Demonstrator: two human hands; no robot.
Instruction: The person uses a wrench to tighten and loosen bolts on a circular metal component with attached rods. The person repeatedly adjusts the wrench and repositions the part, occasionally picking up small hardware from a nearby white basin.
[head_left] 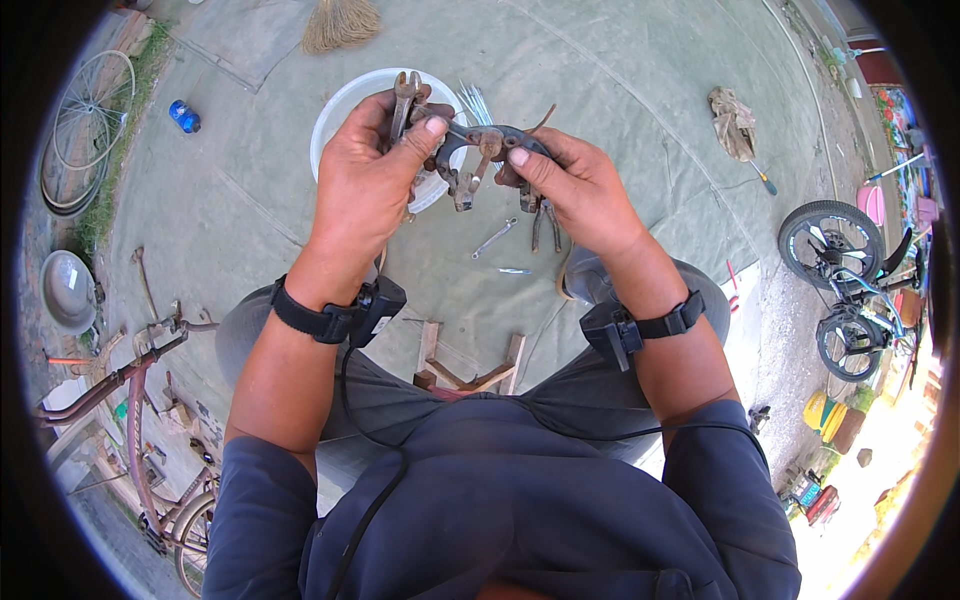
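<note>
Grey ground sheet (pixel 620 90) carries a white basin (pixel 345 105), spanner (pixel 495 238), perhaps pliers (pixel 545 222).

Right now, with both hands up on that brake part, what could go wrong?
1. The left hand pinches a wrench together with the rusty brake caliper; either might slip and drop into the white basin below.
2. The right hand grips the caliper's other end by the fingertips only, so a hard turn could pinch them.
3. Pliers and a small spanner lie loose on the ground by the feet, easy to kick.
</note>
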